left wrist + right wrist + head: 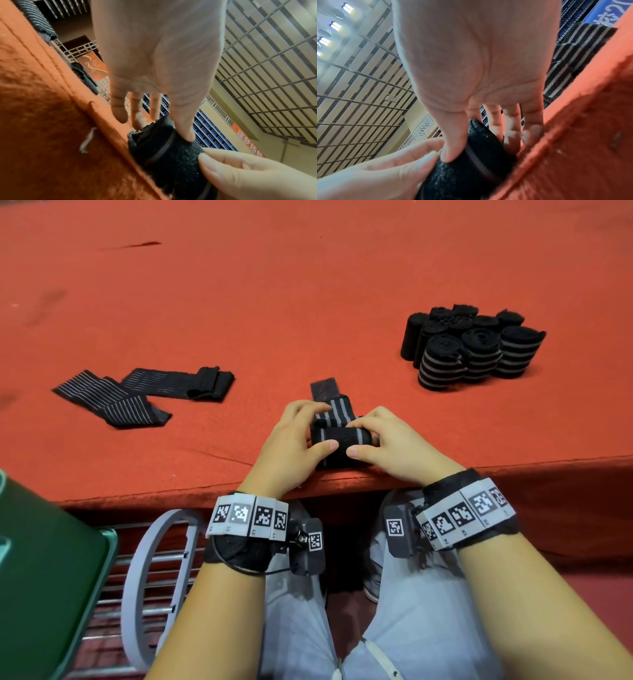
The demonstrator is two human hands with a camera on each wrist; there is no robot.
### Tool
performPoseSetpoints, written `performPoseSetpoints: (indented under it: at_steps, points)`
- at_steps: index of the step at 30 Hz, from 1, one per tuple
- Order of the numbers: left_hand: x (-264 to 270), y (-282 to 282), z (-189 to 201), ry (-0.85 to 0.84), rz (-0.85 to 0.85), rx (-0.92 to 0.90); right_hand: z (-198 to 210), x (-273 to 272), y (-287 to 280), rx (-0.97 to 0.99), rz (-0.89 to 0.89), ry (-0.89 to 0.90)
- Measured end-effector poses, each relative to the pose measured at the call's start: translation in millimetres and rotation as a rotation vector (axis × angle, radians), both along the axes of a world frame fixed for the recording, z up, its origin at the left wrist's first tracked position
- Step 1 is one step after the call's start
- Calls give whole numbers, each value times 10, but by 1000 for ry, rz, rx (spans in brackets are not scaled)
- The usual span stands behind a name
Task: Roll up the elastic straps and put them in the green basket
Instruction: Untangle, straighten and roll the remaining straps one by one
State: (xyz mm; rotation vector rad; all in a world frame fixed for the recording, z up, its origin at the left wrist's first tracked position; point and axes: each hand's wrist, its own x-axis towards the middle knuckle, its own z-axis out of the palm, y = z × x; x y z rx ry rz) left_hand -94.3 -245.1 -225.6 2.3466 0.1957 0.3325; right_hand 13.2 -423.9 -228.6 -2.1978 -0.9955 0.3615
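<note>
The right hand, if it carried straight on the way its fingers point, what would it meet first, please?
The right hand already grips the half-rolled strap; going on, it would probably meet the left hand opposite, though depth is uncertain.

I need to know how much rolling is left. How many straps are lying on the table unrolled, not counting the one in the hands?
2: one flat strap at the left, and a second lying just right of it with its end folded over. Others could be out of frame.

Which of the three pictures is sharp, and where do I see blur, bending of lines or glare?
Head view: evenly lit and sharp on the strap and both hands; the table edge bows from the wide lens. Left wrist view: the palm is soft, the cloth at the left blurred. Right wrist view: the ceiling lamps glare at upper left, and the near cloth is blurred.
</note>
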Motion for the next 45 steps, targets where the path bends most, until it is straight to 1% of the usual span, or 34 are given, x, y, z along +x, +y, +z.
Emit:
performPoseSetpoints:
  at_steps: [2, 3, 10, 13, 18, 25, 27, 33, 36, 38, 41, 45]
  points:
    - [23, 5, 3, -4, -91, 41, 4, 7, 5, 3, 1, 3]
    - [33, 12, 3, 13, -102, 33, 5, 8, 1, 8, 0, 6]
    - [7, 59, 26, 106, -82, -82, 29, 32, -25, 11, 39, 16]
    - [-5, 52, 50, 141, -66, -122, 35, 42, -11, 40, 25, 27]
    - [-4, 39, 90, 171, -47, -82, 44, 42, -17, 86, -23, 61]
    - [15, 49, 62, 168, -59, -82, 48, 92, -43, 43, 27, 17]
    - [14, 56, 60, 181, -60, -95, 59, 97, -47, 35, 30, 34]
    - [6, 50, 62, 201, -47, -179, 31, 109, -42, 56, 37, 110]
    - [8, 41, 57, 184, -42, -251, 33, 96, -28, 68, 22, 165]
    - [20, 34, 68, 168, -31, -264, 49, 74, -10, 91, 12, 211]
    - [29, 35, 79, 168, -26, -272, 46, 74, -1, 108, 5, 193]
    - [2, 65, 50, 203, -43, -341, 42, 92, -44, 100, 23, 176]
